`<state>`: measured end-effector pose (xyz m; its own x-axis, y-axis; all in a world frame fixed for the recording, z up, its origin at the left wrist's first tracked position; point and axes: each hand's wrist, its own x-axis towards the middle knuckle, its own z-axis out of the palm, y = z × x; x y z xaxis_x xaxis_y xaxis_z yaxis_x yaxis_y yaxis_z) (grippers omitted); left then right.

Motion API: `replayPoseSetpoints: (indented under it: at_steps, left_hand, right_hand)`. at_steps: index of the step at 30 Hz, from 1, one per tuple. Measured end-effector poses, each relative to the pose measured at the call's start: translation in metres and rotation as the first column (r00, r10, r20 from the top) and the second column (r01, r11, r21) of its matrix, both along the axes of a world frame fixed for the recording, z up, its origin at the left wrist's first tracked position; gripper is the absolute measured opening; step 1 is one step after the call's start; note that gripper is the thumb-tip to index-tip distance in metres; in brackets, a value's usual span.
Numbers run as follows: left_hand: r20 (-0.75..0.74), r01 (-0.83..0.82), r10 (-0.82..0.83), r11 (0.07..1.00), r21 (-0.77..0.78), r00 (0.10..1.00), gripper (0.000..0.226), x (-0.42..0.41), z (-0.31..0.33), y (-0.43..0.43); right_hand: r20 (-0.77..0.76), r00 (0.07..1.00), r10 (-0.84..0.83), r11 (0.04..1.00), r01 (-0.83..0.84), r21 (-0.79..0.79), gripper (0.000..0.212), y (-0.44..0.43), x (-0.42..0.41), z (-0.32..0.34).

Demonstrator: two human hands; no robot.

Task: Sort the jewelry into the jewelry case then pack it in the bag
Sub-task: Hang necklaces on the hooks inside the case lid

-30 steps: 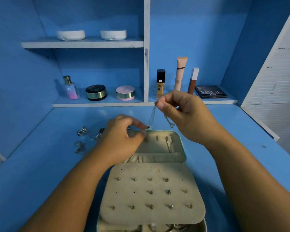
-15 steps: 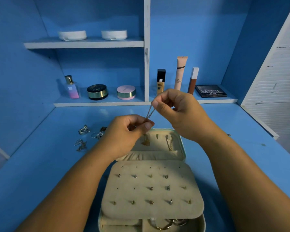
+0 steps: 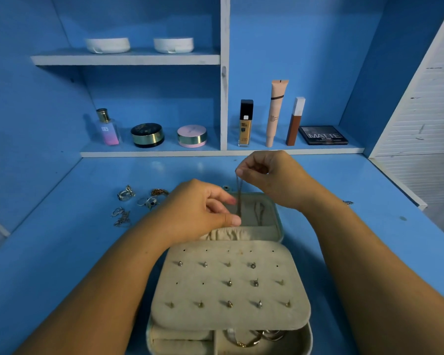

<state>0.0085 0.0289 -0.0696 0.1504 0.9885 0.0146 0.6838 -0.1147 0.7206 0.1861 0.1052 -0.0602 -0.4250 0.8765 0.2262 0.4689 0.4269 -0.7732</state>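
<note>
An open beige jewelry case (image 3: 277, 221) lies on the blue table, its lid flat at the back. Its earring panel (image 3: 231, 285) carries several studs. Rings (image 3: 254, 339) lie in the compartment below the panel. My right hand (image 3: 269, 178) pinches the top of a thin chain necklace (image 3: 239, 198) that hangs down over the lid. My left hand (image 3: 203, 211) pinches the chain's lower end at the lid's gathered pocket. Another chain (image 3: 259, 213) hangs inside the lid. Loose silver and gold jewelry (image 3: 139, 203) lies on the table left of the case. No bag is in view.
The lower shelf holds a perfume bottle (image 3: 107, 128), two round compacts (image 3: 147, 135), foundation bottles and tubes (image 3: 276, 112) and a dark palette (image 3: 323, 135). Two white containers (image 3: 108, 45) sit on the upper shelf. A small item (image 3: 347, 202) lies on the table at right. A white panel (image 3: 426, 119) stands at far right.
My right hand has stayed raised with the chain's top while my left hand slid down the chain towards the lid's pocket. The chain now hangs straight over the lid.
</note>
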Motion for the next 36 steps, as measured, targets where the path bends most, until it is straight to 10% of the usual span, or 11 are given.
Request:
replayPoseSetpoints:
  at_steps: [8,16,21,30,36]
  left_hand:
    - [-0.220,0.091,-0.067,0.991,0.101,0.973,0.036,0.003,-0.004,-0.007]
    - [-0.074,0.118,-0.117,0.993,0.008,0.990,0.027,0.009,-0.001,-0.012]
    - [-0.301,0.104,-0.075,0.991,0.082,0.951,0.043,0.007,-0.002,-0.010]
    - [-0.109,0.087,-0.091,0.995,-0.037,0.990,0.029,0.007,0.002,-0.011]
    - [-0.237,0.051,-0.045,0.999,0.018,0.970,0.033,0.007,-0.001,-0.011]
  right_hand:
    - [0.074,0.997,0.022,1.000,-0.022,-0.005,0.010,0.002,0.000,-0.004]
    - [0.124,0.991,0.053,0.999,-0.054,0.003,0.009,0.000,0.002,-0.002]
    - [0.123,0.989,0.082,0.996,-0.085,0.014,0.011,-0.004,0.002,0.003]
    - [0.146,0.987,0.066,0.998,-0.067,0.005,0.012,-0.006,0.004,0.005]
    - [0.254,0.967,0.023,1.000,-0.028,0.015,0.009,-0.001,0.006,-0.001]
